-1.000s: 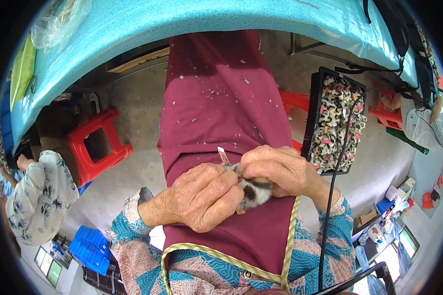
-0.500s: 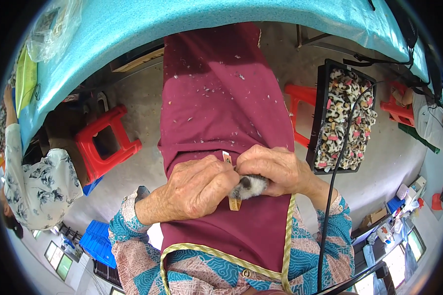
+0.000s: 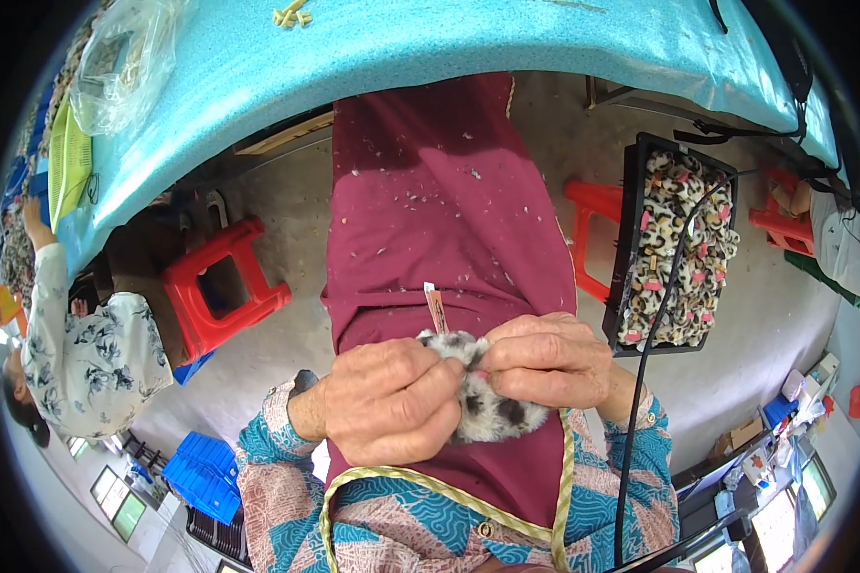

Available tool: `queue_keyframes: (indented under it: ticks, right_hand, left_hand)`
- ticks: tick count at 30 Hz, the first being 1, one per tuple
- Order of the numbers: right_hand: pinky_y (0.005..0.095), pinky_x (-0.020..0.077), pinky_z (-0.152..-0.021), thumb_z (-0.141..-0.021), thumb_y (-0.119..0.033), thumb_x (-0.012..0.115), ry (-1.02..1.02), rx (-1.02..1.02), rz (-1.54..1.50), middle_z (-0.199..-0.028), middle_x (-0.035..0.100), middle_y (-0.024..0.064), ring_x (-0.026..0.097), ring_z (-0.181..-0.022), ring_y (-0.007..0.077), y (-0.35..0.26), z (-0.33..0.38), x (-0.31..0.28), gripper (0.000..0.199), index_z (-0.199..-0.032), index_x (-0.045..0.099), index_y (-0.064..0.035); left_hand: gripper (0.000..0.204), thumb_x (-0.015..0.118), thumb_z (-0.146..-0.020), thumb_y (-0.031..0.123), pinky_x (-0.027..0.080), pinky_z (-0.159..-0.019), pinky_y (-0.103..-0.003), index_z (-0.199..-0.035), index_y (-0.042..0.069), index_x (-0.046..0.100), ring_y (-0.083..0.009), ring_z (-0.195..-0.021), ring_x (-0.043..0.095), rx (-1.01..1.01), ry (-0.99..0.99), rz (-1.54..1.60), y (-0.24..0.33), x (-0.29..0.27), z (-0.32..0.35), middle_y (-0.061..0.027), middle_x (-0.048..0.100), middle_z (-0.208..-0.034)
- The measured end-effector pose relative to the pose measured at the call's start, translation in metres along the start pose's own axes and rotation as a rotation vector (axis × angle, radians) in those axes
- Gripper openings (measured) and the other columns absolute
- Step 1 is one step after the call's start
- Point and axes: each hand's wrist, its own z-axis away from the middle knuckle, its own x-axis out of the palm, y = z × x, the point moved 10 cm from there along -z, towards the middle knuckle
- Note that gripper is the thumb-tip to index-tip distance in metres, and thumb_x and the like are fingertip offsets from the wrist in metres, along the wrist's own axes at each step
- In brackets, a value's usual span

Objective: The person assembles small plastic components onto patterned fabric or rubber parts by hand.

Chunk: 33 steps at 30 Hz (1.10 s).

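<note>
Above my lap, both hands hold a small plush toy of white fur with dark spots. My left hand grips its left side, fingers curled and pinching near the middle. My right hand pinches the fur from the right, and a bit of pink shows by its fingertips. From the toy's upper end a narrow orange-brown tag with a white tip sticks out. What lies under my fingers is hidden. A maroon apron, dotted with loose fluff, covers my lap.
A black tray full of spotted plush toys stands at the right beside a red stool. Ahead is a blue-covered table with a plastic bag and green basket. A co-worker sits left, near another red stool. A black cable hangs at my right.
The plush toy has been turned between my hands, and more of its spotted fur now shows. Its tag points upward, away from me. The view has shifted, showing more of the table.
</note>
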Motion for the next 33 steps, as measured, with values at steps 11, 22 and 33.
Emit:
queue_keyframes:
  ticks: [11,22,33]
  right_hand:
    - [0.0340,0.0487,-0.075,-0.066,0.000,0.072,0.160,0.651,0.060,-0.098,0.058,0.0118,0.060,-0.088,0.0268,0.102,0.012,-0.010,0.041,-0.103,0.054,-0.0019]
    - [0.0310,0.0488,-0.063,-0.072,0.005,0.065,0.001,0.656,0.247,-0.090,0.056,0.0100,0.059,-0.076,0.0224,0.118,0.019,0.004,0.028,-0.098,0.061,-0.0028]
    - [0.0245,0.0508,-0.066,-0.081,-0.002,0.062,-0.009,0.891,-0.046,-0.088,0.064,0.0096,0.063,-0.076,0.0155,0.131,0.041,0.004,0.015,-0.096,0.062,0.0019]
  left_hand:
    - [0.026,0.071,-0.078,0.009,0.047,-0.066,-0.025,-0.100,0.002,0.060,-0.0089,-0.074,0.056,-1.349,0.193,0.565,-0.125,0.052,0.100,-0.0022,0.062,-0.084]
    - [0.027,0.063,-0.086,0.023,0.047,-0.069,-0.026,-0.104,0.003,0.059,-0.0109,-0.080,0.057,-1.686,0.477,1.285,-0.128,0.101,0.144,-0.0029,0.063,-0.091]
    - [0.028,0.060,-0.089,0.027,0.046,-0.066,-0.023,-0.097,0.000,0.062,-0.0081,-0.073,0.056,-1.663,0.392,1.261,-0.131,0.110,0.142,-0.0022,0.063,-0.085]
